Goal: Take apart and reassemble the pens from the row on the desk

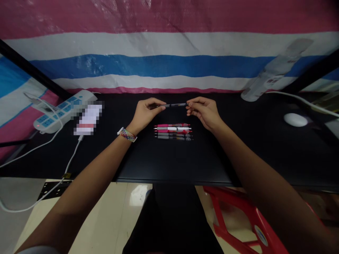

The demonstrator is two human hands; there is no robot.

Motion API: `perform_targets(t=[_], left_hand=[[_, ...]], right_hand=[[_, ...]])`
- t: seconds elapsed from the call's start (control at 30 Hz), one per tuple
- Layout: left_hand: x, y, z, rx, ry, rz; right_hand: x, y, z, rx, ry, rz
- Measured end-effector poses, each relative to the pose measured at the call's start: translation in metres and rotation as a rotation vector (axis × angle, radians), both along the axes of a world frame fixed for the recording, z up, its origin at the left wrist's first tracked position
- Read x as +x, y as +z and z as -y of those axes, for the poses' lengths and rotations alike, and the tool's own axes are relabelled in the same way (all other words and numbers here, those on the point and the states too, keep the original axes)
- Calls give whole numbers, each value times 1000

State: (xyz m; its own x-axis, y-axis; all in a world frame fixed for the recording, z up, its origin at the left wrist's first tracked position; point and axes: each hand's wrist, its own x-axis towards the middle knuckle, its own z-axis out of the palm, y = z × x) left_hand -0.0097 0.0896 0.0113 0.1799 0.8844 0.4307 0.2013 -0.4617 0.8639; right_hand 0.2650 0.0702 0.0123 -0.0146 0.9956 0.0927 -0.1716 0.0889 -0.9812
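Between my two hands a grey and dark clear-barrelled pen (pixel 176 105) is held level above the black table. My left hand (pixel 148 112) pinches its grey end with thumb and fingertips. At the other end, the fingertips of my right hand (pixel 204 112) are closed on the pen's tip. Just below, several pens lie side by side in a row: pink ones (pixel 169 125), a white one (pixel 173 129) with a grey grip, and grey and dark ones (pixel 172 137). A colourful woven band (pixel 127 134) is around my left wrist.
On the left of the black table (pixel 169 164) are a white power strip (pixel 65 109) and a blurred-out phone (pixel 88 119) on a cable. To the right stand a clear bottle (pixel 261 83) and a white mouse (pixel 295 120). Striped sheeting hangs behind; a red stool (pixel 238 215) is below.
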Motion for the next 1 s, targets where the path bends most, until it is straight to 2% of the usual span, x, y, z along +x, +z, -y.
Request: perform_targets(t=[0.2, 0.4, 0.57, 0.83, 1.0], left_hand=[[1, 6, 4, 42, 23, 25], [5, 8, 5, -21, 45, 97], [6, 7, 5, -27, 39, 123], [7, 5, 6, -46, 21, 131], [8, 4, 5, -43, 0, 157]], right_hand=[[-1, 1, 1, -2, 31, -91], [-4, 13, 8, -148, 215, -213], [-6, 10, 8, -121, 179, -233], [-9, 8, 6, -256, 173, -531], [-10, 7, 4, -253, 134, -532]])
